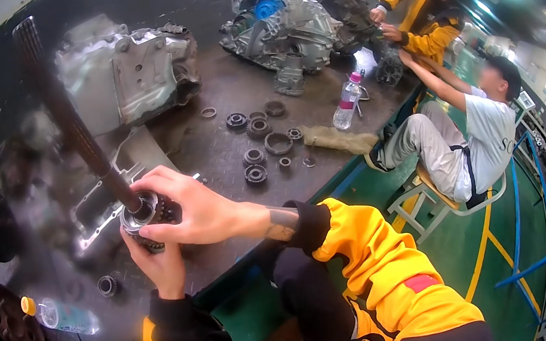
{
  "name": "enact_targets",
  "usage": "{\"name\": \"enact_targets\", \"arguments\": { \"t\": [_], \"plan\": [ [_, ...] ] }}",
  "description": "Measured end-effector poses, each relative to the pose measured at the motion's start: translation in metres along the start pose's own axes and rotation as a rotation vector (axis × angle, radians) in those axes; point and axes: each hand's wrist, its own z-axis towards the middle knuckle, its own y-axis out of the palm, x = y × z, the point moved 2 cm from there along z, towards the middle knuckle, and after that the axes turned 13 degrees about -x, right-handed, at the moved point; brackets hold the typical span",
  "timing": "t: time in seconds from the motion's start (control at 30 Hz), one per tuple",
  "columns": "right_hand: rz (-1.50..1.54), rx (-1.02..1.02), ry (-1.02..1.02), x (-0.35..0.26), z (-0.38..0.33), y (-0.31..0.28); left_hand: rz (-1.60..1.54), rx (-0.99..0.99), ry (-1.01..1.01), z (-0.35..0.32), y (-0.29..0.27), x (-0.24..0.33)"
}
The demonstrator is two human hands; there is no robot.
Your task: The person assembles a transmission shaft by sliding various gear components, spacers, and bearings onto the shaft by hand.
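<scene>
A long dark splined shaft (73, 122) stands tilted up and to the left, its lower end inside a gear (128, 220) with a pale metal ring. My left hand (162, 269) supports this gear from below, fingers wrapped round its side. From the right, my right hand (201, 209) curls over the same gear, its thumb and fingers on either side of the shaft's base. The fingers partly hide the gear's teeth. Beneath the hands lies the dark metal tabletop (215, 173). A small loose gear (108, 286) rests on it, left of my left hand.
Several gears and rings (259, 127) lie mid-table beside a cloth glove (339, 139) and a water bottle (348, 100). Large gearbox housings (157, 70) stand behind. Another bottle (68, 316) lies at left near dark round parts (8, 334). Two people (481, 126) work at right.
</scene>
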Motion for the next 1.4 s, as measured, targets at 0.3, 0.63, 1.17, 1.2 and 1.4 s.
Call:
{"name": "enact_targets", "arguments": {
  "t": [0.3, 0.63, 1.17, 1.2, 1.4],
  "plan": [
    [-0.051, -0.092, 0.079, -0.002, 0.006, -0.003, -0.024, 0.004, 0.028, 0.006, -0.006, 0.011],
    [-0.106, -0.089, 0.117, -0.006, 0.004, -0.002, -0.025, -0.025, 0.058, 0.005, -0.005, 0.006],
    [-0.090, -0.089, 0.085, -0.005, 0.000, -0.014, -0.031, -0.077, 0.116, 0.006, 0.005, 0.017],
    [-0.087, -0.089, 0.088, -0.004, -0.001, -0.014, -0.032, -0.081, 0.117, 0.009, 0.005, 0.018],
    [0.278, -0.086, 0.216, 0.004, -0.010, -0.010, -0.009, -0.080, 0.129, 0.007, 0.007, 0.018]
  ]
}}
